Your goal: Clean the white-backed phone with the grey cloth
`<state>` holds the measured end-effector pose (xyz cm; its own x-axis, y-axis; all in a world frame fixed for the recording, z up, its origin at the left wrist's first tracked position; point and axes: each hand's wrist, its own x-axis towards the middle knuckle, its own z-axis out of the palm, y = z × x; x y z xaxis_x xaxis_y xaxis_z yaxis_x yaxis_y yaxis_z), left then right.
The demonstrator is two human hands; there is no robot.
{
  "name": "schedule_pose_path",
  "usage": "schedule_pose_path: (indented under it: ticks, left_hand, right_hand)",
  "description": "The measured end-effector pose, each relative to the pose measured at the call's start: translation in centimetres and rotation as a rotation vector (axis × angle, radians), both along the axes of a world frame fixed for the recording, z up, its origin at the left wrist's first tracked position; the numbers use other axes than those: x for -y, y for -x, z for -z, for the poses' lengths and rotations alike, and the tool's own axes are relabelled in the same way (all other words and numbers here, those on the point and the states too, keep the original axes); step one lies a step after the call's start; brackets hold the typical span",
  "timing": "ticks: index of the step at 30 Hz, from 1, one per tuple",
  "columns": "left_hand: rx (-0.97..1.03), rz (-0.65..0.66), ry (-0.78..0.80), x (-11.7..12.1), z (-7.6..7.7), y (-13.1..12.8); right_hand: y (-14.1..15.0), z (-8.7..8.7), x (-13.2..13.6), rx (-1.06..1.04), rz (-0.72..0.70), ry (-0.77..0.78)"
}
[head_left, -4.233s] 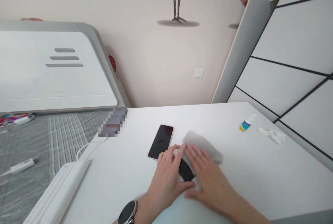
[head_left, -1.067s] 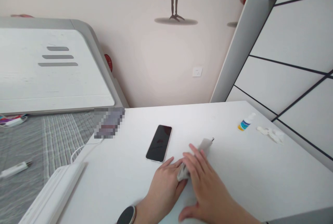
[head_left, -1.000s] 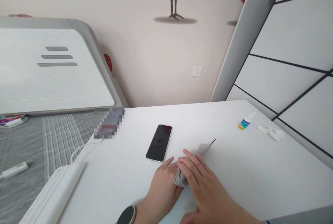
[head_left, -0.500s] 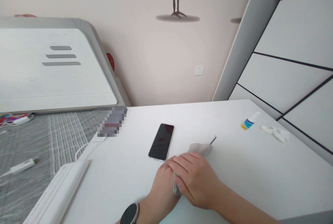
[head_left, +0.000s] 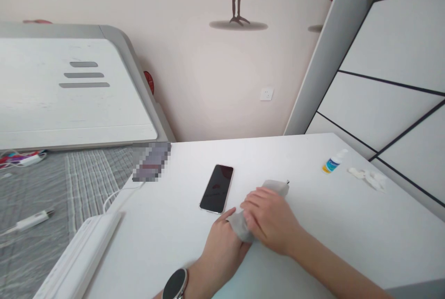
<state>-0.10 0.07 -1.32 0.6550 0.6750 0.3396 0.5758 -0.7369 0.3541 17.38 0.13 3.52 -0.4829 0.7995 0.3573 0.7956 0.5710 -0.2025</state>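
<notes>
My left hand (head_left: 222,248), with a round dark watch (head_left: 175,284) on its wrist, is low in the middle of the table. One finger of it stretches towards the phone, and the others are hidden under a grey cloth (head_left: 239,227) and my right hand. What those hidden fingers hold cannot be made out. My right hand (head_left: 269,218) is closed over the cloth, pressing it around a slim object. Only a small dark tip of that object (head_left: 288,182) shows past the cloth. A black-screened phone (head_left: 217,189) lies just beyond my left hand.
A small white bottle (head_left: 334,162) with a blue and yellow label lies at the right, beside crumpled white pieces (head_left: 368,178). A white power strip or box (head_left: 81,252) runs along the table's left edge. A blurred flat item (head_left: 152,162) sits at the back left corner.
My right hand and the cloth have slid up and to the right along the slim object, covering most of its dark end. More of my left hand now shows.
</notes>
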Motion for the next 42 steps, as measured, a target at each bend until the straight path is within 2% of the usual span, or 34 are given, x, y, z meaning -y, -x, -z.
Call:
schedule_pose_path:
  ticks: [3,5,7,10,12,14,17,19,21,24,26,28,31,33,35,39,42]
  left_hand:
    - [-0.011,-0.020,0.073,0.1,-1.1,-0.1]
    - [0.008,-0.022,0.088,0.1,-1.5,-0.3]
    - [0.023,-0.011,0.091,0.1,-1.4,-0.4]
    - [0.033,-0.020,0.091,0.1,-0.5,-0.3]
    - [0.034,-0.034,0.090,0.0,-0.2,-0.3]
    - [0.028,-0.037,0.094,0.1,-0.4,-0.2]
    - [0.033,-0.033,0.110,0.1,-1.1,-0.2]
    - [0.049,-0.044,0.117,0.2,-1.3,-0.3]
    - [0.060,-0.040,0.119,0.2,-1.1,-0.4]
    - [0.063,-0.028,0.101,0.1,-0.4,-0.4]
    - [0.059,-0.026,0.087,0.1,-0.3,-0.3]
    - [0.048,-0.026,0.108,0.1,-0.5,-0.2]
    - [0.048,-0.028,0.150,0.2,-1.3,-0.3]
    - [0.055,-0.031,0.146,0.2,-1.5,-0.4]
    - [0.048,-0.028,0.138,0.2,-1.4,-0.4]
    - [0.029,-0.033,0.112,0.3,-0.6,-0.4]
    - [0.018,-0.048,0.109,0.3,-0.7,-0.2]
  right_hand:
    - [-4.0,-0.4,-2.4,0.017,0.167,-0.014]
    - [-5.2,-0.5,-3.0,0.014,0.238,-0.034]
    - [-3.8,-0.3,-2.2,0.008,0.222,-0.046]
    - [0.6,0.1,0.3,-0.019,0.052,-0.019]
    - [2.1,0.1,1.0,0.003,-0.009,0.017]
    - [1.0,-0.1,0.2,0.046,0.020,0.032]
    - [-3.0,-0.5,-2.3,0.074,0.159,0.009]
    - [-4.3,-0.6,-3.1,0.077,0.226,-0.015]
    - [-3.3,-0.5,-2.5,0.079,0.220,-0.029]
    - [0.5,0.0,-0.3,0.046,0.083,0.001]
    - [1.6,0.2,0.3,0.035,0.017,0.029]
    - [0.4,0.1,-0.4,0.043,0.042,0.039]
    - [-3.4,-0.2,-2.5,0.034,0.174,0.023]
    - [-4.6,-0.4,-3.0,0.017,0.228,0.007]
    - [-3.5,-0.3,-2.2,0.009,0.218,0.001]
    - [1.2,0.1,0.2,-0.017,0.050,0.040]
    - [0.3,0.1,-0.5,-0.004,0.060,0.059]
